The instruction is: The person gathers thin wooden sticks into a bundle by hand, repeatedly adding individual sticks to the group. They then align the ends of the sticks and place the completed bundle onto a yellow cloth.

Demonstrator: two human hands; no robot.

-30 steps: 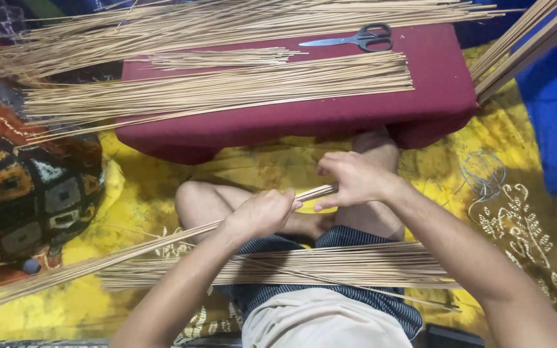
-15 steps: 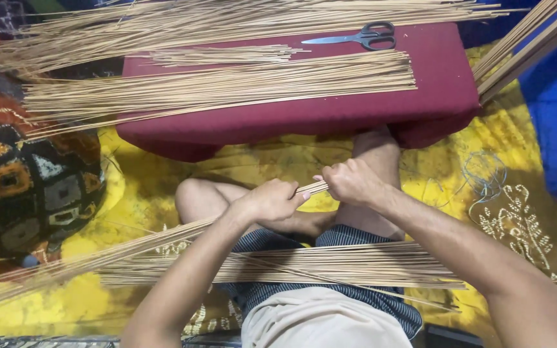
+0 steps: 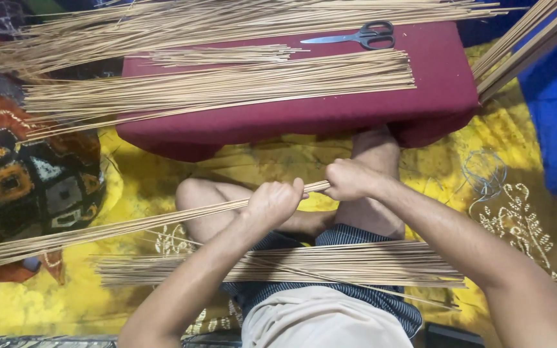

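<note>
Both hands are closed tight around one bundle of thin sticks. The left hand and right hand sit close together. Scissors lie on the red worktop.

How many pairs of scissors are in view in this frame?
1. The scissors lie on the dark red cushion, near its far right corner, beyond the stick bundles. Another pair could be hidden under the sticks; none shows.

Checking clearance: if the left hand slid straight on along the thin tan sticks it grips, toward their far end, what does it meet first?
The left hand would likely run along the bundle of thin tan sticks to the patterned orange-and-black cushion; depth is unclear, so it might pass over it.
</note>
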